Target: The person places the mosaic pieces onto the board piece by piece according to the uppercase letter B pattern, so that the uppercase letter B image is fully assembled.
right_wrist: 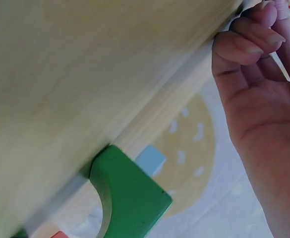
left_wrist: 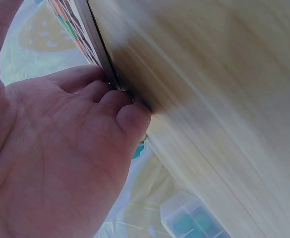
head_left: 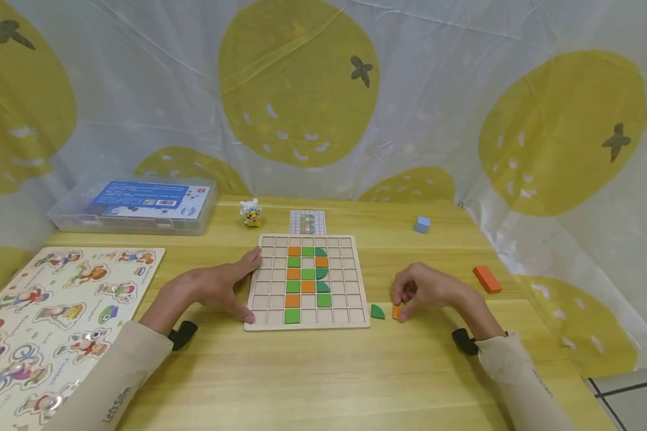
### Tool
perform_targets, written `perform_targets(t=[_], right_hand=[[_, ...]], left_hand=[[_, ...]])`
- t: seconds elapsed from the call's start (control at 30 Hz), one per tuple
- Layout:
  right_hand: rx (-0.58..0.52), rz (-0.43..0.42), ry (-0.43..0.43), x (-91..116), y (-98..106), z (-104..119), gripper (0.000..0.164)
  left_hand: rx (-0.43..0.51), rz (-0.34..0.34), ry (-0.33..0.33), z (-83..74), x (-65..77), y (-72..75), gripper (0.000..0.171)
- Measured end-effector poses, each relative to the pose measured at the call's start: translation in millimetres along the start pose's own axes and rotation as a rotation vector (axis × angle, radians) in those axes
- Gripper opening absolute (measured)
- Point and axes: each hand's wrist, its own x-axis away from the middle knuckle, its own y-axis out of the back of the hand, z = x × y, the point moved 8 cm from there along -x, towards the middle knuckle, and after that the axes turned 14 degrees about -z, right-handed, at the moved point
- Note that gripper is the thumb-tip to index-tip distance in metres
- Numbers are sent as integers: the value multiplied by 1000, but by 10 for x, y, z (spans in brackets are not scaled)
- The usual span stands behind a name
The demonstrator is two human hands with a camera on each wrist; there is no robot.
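A wooden grid board (head_left: 341,273) lies in the middle of the table, with orange and green square tiles and dark green quarter-round tiles in its cells. My left hand (head_left: 215,286) rests at its left edge, thumb by the near corner and fingers spread toward the far end. In the left wrist view, the fingertips of the left hand (left_wrist: 70,134) meet the board's edge. Right of the board, my right hand (head_left: 428,290) pinches a small orange tile (head_left: 396,312) at the tabletop. Beside that lies a loose green quarter-round tile (head_left: 377,312). The right wrist view hides the orange tile.
A pattern card (head_left: 308,222) lies behind the board, near a small figurine (head_left: 250,213). A clear plastic case (head_left: 135,206) and picture puzzle board (head_left: 70,311) are on the left. On the right are a blue cube (head_left: 422,224), an orange block (head_left: 487,279) and a green arched block (right_wrist: 135,203).
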Motion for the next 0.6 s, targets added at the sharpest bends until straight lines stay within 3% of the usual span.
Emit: perform_targets(t=[0.33, 0.47, 0.6], right_hand=[[-8, 23, 31, -8, -65, 90, 19], [-21, -18, 35, -8, 3, 199, 12], [-101, -66, 81, -86, -2, 414, 3]], left_hand=[[-6, -4, -5, 23, -12, -19, 134], [-7, -2, -1, 23, -17, -24, 135], [-7, -1, -7, 6, -16, -8, 134]])
